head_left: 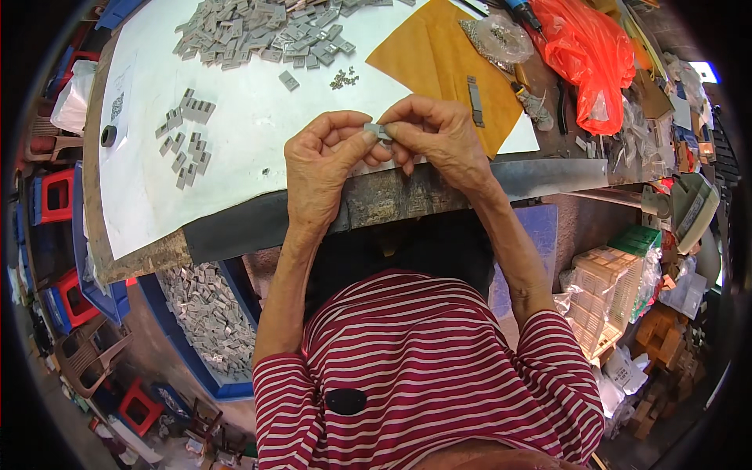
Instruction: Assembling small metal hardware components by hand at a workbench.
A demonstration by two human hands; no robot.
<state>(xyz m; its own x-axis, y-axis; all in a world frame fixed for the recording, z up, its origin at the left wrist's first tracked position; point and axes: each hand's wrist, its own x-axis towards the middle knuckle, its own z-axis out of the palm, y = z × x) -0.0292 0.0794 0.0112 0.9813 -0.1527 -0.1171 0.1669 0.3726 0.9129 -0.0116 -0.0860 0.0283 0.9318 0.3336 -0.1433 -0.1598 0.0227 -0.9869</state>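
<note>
Between the fingertips of my left hand [329, 153] and my right hand [439, 139] is a small grey block [377, 131], held just above the table's near edge. Both hands are closed on it, thumbs on top. Fingers cover part of the block, so its far side is hidden. Beyond my hands, a pile of similar grey blocks [258, 30] spreads over white paper [227, 110]. One loose grey block [289, 81] lies apart, beside a little heap of tiny brownish metal pieces [344, 77]. Several grey blocks [188, 149] stand grouped at the left.
Brown paper [439, 55] at the right bears a grey strip [475, 100] and a clear bag of small parts [497, 41]. A red plastic bag [587, 63] lies farther right. Below the table's left side, a blue crate [188, 360] holds many grey blocks. A black ring [108, 136] sits at the left edge.
</note>
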